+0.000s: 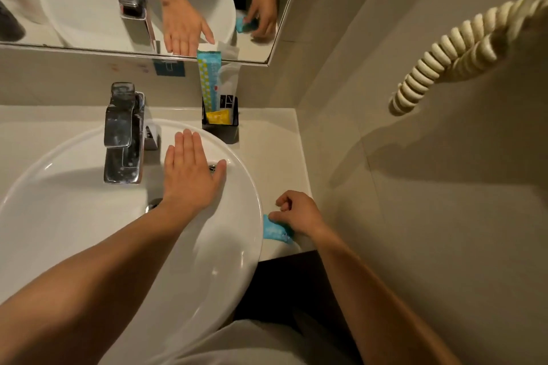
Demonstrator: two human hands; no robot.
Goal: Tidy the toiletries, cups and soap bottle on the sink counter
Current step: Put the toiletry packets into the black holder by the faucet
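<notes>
My left hand (189,170) lies flat and open over the far side of the white basin (89,216), fingers spread, holding nothing. My right hand (299,212) rests on the counter to the right of the basin, fingers curled onto a small blue packet (274,230) that lies flat at the counter's front edge. At the back of the counter a black holder (221,123) stands upright with a tall blue dotted packet (209,80), a yellow sachet (218,117) and a clear wrapped item inside.
A chrome faucet (124,133) stands behind the basin on the left. The mirror (133,0) above reflects both hands. A tiled wall (415,142) closes the counter's right side, with a coiled cream cord (450,56) hanging on it. The beige counter (275,163) runs between basin and wall.
</notes>
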